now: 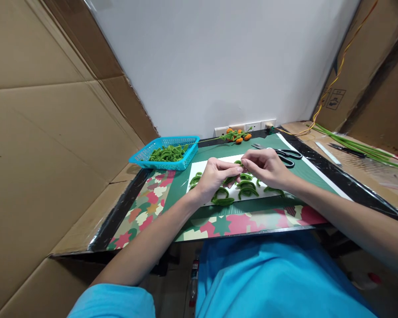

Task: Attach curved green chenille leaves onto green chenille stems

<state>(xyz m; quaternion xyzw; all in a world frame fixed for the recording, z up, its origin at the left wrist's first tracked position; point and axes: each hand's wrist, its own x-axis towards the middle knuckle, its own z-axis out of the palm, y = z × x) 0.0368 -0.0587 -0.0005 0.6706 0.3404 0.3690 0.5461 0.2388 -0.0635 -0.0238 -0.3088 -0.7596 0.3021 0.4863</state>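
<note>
My left hand and my right hand meet above a white sheet. Fingertips of both are pinched together on a small green pipe cleaner piece, mostly hidden by the fingers. Below them, several bent green pipe cleaner pieces lie on the sheet, some curved into arcs and loops. Part of the sheet is covered by my hands. Black-handled scissors rest just beyond my right hand, partly hidden behind it.
A blue plastic basket at back left holds many green fuzzy pieces. Orange flowers on a green stem lie near the wall sockets. Long green stems and a white strip lie at right. Cardboard walls flank the table.
</note>
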